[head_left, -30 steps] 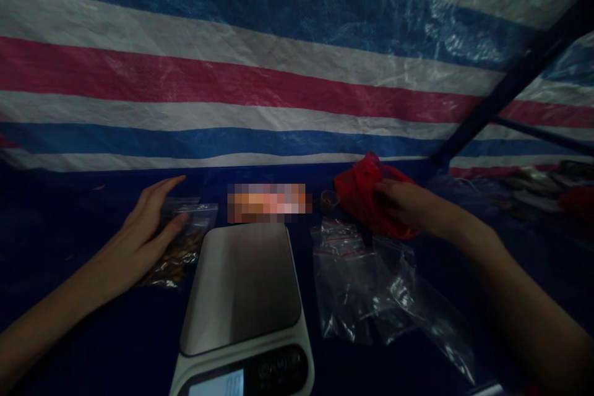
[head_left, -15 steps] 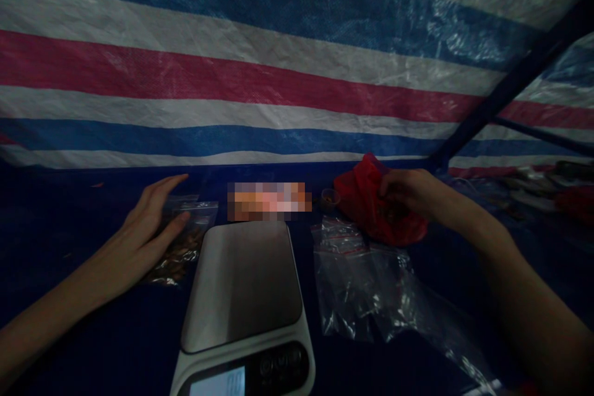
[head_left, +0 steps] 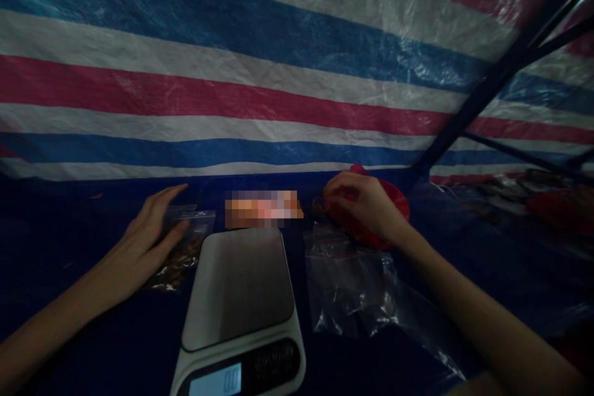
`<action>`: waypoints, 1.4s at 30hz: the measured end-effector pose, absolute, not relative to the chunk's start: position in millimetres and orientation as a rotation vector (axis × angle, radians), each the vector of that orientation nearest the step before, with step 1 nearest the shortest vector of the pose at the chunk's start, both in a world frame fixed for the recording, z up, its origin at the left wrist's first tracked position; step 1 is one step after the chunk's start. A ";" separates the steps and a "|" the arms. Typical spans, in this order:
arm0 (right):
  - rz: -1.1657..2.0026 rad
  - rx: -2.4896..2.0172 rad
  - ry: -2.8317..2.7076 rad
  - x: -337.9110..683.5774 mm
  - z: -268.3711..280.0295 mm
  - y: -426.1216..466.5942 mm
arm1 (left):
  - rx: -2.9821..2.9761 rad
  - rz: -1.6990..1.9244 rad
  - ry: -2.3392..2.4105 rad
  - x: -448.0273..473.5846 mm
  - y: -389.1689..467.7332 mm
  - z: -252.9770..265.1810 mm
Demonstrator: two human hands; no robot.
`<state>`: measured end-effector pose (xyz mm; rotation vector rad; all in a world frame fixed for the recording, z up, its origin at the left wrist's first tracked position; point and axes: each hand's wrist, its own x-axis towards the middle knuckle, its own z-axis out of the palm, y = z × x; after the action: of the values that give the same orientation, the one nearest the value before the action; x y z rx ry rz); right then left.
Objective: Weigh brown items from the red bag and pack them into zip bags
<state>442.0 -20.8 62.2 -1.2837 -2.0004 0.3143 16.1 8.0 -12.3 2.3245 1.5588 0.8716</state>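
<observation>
My left hand (head_left: 151, 232) is open, thumb and fingers apart, resting by a clear zip bag (head_left: 179, 250) of small brown pieces. Just right of that bag stands a kitchen scale (head_left: 241, 297) with a bare steel plate, its display reading 0.0. My right hand (head_left: 359, 201) is over a red plastic bag (head_left: 394, 201), its fingers curled together towards a small clear cup (head_left: 318, 205). Whatever lies between these fingertips is too dark and small to make out. The hand covers much of the red bag.
Several flat clear zip bags (head_left: 338, 284) lie right of the scale. Behind it is a blurred orange packet (head_left: 262, 209). A striped tarp (head_left: 232, 99) hangs at the back, with a dark frame pole (head_left: 477, 93) on the right. Another red item (head_left: 559, 209) lies far right.
My right hand has moved left across the red bag, closer to the small cup. My left hand stays by the zip bag. The camera view has shifted slightly.
</observation>
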 end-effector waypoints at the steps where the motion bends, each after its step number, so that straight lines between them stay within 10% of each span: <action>1: 0.353 -1.288 -2.025 436.8 58.7 -20.2 | 2.326 0.870 1.556 16.4 8.0 -12.1; 13: 0.466 -1.967 -2.167 542.2 71.2 -22.1 | 2.288 0.816 1.584 19.0 4.8 -5.6; 33: 0.057 -1.562 -2.033 508.7 80.9 -27.9 | 2.312 0.804 1.546 17.7 1.9 -2.6; 42: 0.630 -1.255 -1.687 429.3 40.9 -12.5 | 2.303 0.851 1.555 23.1 2.7 -5.8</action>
<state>429.3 -12.5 40.9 -1.2549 -1.6870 0.6296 23.1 2.7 -5.8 2.3025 1.5551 0.8507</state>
